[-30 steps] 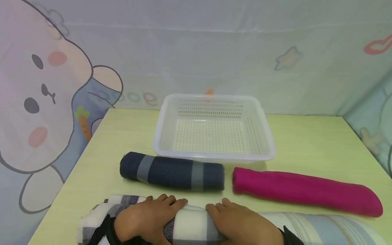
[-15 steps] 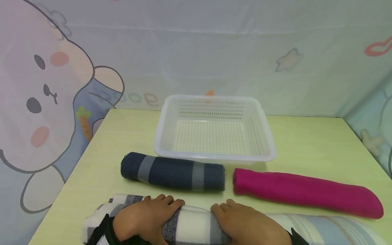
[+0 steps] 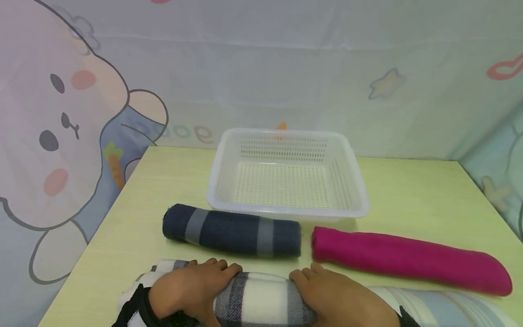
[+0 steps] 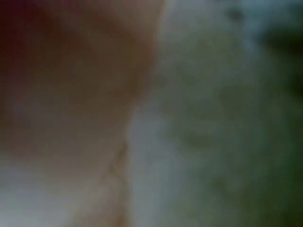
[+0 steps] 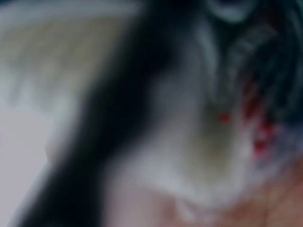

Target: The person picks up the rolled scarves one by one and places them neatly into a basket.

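at table's near edge | left hand (image 3: 185,290) and right hand (image 3: 341,297) both curled around plaid blanket roll (image 3: 255,302)

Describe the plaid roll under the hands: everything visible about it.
The plaid roll is a soft, fleecy-looking cloth checked in white, grey and black, rolled into a thick cylinder. It lies lengthwise across the near edge of the yellow table, in front of the navy roll and apart from it. The left hand and right hand grip it from above, fingers curled over its far side. Its left end looks looser; its right end is hidden by the right hand and a striped cloth.
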Motion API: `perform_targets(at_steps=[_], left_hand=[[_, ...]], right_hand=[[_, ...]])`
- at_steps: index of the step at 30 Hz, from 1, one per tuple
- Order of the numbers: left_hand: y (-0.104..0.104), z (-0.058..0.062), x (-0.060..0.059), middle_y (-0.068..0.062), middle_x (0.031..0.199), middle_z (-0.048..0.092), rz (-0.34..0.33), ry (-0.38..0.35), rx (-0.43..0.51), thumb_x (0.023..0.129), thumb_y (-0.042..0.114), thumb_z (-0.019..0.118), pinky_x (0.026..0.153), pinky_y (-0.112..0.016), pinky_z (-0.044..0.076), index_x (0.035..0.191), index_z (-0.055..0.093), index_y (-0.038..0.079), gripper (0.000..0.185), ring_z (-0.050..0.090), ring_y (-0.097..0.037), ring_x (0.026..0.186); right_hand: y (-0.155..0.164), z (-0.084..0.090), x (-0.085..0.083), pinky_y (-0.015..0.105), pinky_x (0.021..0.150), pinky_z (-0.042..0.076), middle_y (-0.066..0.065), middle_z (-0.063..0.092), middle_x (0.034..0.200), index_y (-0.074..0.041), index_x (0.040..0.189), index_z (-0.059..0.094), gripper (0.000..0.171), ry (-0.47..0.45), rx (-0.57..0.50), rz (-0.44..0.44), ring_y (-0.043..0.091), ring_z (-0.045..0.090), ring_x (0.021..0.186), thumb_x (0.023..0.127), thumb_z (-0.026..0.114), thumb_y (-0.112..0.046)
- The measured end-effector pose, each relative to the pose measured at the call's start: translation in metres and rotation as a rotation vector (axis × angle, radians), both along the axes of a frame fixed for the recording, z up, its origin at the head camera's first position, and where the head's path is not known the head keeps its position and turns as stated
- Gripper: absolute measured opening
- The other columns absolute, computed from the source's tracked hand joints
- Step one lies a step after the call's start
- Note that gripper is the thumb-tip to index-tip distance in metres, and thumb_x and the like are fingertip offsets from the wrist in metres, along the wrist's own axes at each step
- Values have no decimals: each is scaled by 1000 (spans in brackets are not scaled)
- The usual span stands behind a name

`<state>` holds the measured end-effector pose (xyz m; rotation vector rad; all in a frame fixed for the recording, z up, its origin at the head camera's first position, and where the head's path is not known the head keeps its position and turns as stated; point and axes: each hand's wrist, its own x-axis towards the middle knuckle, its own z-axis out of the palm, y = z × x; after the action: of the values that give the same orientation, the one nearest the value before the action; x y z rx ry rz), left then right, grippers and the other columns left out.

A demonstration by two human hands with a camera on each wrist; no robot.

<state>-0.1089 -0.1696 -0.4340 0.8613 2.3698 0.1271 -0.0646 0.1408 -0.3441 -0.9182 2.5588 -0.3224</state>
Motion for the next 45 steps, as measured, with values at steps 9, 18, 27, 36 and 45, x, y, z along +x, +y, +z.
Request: perform_targets(at_steps=[9,18,27,36,45], left_hand=[[1,3,-3,11,132,51,-1,-2,0,48,97,63,86,-54,47,151,24,45,121,51,-12,117],[0,0,-9,12,134,50,-11,-7,0,45,99,60,88,-56,47,150,21,48,123,51,-13,120],[-4,0,-10,13,133,50,4,4,1,47,98,61,85,-56,46,149,22,49,120,50,-11,117],[-9,-4,-11,12,140,48,34,-13,25,49,97,62,89,-59,46,149,23,49,118,50,-16,126],[-11,10,-9,11,146,46,86,-38,32,51,93,67,96,-60,43,149,26,46,116,47,-14,132]], right_hand=[[5,6,1,39,88,55,-6,62,100,-18,110,58,52,-15,110,-9,24,62,109,71,85,-38],[8,12,-1,42,94,52,-9,63,101,-19,118,61,59,25,112,29,15,54,102,72,82,-51],[19,21,-3,26,74,54,-14,56,107,-25,127,52,75,-98,52,7,-1,54,82,73,71,-72],[24,30,-3,30,76,57,-10,59,120,-30,136,51,83,-181,61,-87,2,58,92,68,75,-71],[30,30,-8,33,75,59,-8,58,123,-31,139,49,89,-234,37,-110,6,58,94,64,81,-66]])
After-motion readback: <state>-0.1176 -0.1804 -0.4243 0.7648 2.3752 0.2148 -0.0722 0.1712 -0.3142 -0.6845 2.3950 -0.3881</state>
